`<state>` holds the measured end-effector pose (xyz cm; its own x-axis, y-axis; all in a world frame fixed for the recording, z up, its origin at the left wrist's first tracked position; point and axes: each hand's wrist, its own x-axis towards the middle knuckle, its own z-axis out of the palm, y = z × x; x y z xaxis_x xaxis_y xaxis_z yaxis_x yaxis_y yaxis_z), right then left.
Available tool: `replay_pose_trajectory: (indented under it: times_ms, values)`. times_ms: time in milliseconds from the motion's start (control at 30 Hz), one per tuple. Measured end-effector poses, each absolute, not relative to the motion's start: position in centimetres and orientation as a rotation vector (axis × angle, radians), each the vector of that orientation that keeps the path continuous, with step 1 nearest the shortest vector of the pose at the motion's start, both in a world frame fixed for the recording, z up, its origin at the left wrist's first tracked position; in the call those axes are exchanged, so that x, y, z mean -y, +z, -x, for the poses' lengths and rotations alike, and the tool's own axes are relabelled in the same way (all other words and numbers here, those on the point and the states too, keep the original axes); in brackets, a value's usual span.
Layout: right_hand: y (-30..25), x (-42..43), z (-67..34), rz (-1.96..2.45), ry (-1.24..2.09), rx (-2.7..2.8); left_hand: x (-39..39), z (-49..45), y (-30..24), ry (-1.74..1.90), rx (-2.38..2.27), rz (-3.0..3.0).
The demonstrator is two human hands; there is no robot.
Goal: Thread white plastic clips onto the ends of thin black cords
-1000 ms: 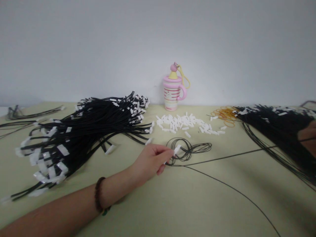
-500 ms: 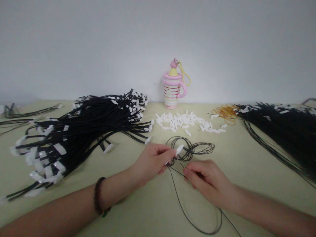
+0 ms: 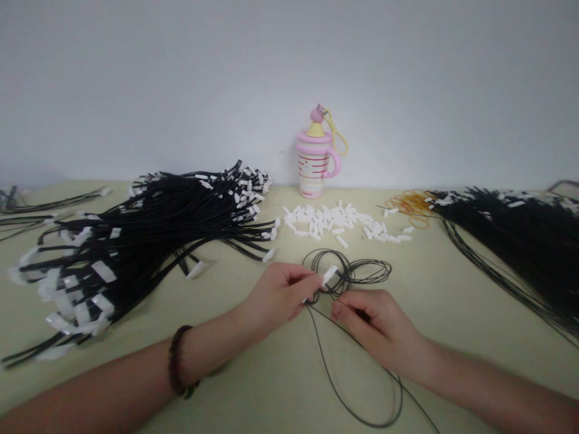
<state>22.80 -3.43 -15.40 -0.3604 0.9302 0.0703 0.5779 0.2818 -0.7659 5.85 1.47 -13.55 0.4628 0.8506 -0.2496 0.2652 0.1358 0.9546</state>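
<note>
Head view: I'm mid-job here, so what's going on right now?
A person's left hand pinches a white connector beside a coil of thin black wire. The right hand, close by, appears to pinch a wire end. A loose loop of wire lies nearer the person. Beyond are scattered small white pieces and a pink-lidded mug, with a black cable bundle to the left and another bundle to the right.

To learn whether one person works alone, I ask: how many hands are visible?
2. The left hand pinches a white connector by the black wire coil; the right hand is at the coil's near side. No other hand shows.
</note>
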Motion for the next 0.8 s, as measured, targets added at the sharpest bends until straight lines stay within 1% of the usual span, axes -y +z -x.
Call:
replay_pose_trajectory:
  times_ms: [467,633,800]
  values:
    - [-15.01,3.53,-22.99,1.290,0.929,2.075,-1.31,-5.86,-13.54,0.545,-1.103,-1.481]
    - [-15.14,3.57,-23.04,1.246,0.895,2.098,-1.33,-5.84,-13.63,0.541,-1.098,-1.484]
    - [-15.24,3.76,-22.96,1.348,0.799,2.102,-1.28,-5.83,-13.41,0.551,-1.080,-1.464]
